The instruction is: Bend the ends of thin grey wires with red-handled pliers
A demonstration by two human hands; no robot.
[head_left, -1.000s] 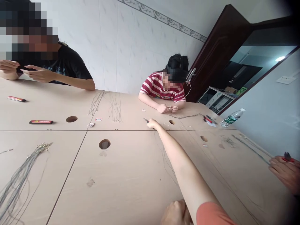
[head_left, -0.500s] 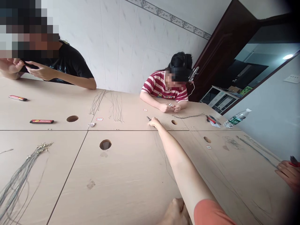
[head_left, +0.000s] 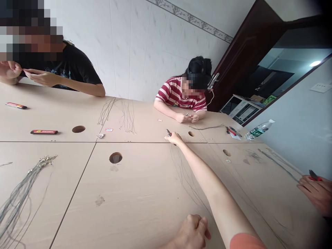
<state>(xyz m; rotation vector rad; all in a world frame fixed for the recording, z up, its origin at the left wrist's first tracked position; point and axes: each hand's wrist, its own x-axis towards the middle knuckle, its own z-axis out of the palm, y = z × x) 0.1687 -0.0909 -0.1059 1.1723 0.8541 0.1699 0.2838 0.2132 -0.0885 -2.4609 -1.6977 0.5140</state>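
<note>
My right hand (head_left: pixel 174 138) reaches far across the table, fingers closed round pliers (head_left: pixel 168 132) whose dark jaws stick out past the fingers. Most of the tool is hidden in the grip. Thin grey cords (head_left: pixel 181 173) lie on the tabletop from near that hand down along my forearm. Close to me, my left hand (head_left: pixel 193 230) is curled into a fist on or just above the table; what it holds, if anything, is hidden. Small metal bits (head_left: pixel 211 139) are scattered beyond my right wrist.
Opposite sit a person in black (head_left: pixel 80 67) and one in a striped shirt (head_left: pixel 168 93). At right, another person's hand (head_left: pixel 315 190) holds red-handled pliers. A cord bundle (head_left: pixel 23 190), red-and-black cases (head_left: pixel 44 132), a bottle (head_left: pixel 259 130) and table holes (head_left: pixel 115 157) are around.
My left fist has come further into view, moving up. My right hand has shifted slightly, and the pliers' jaws now point more upward. The view has shifted a little.
</note>
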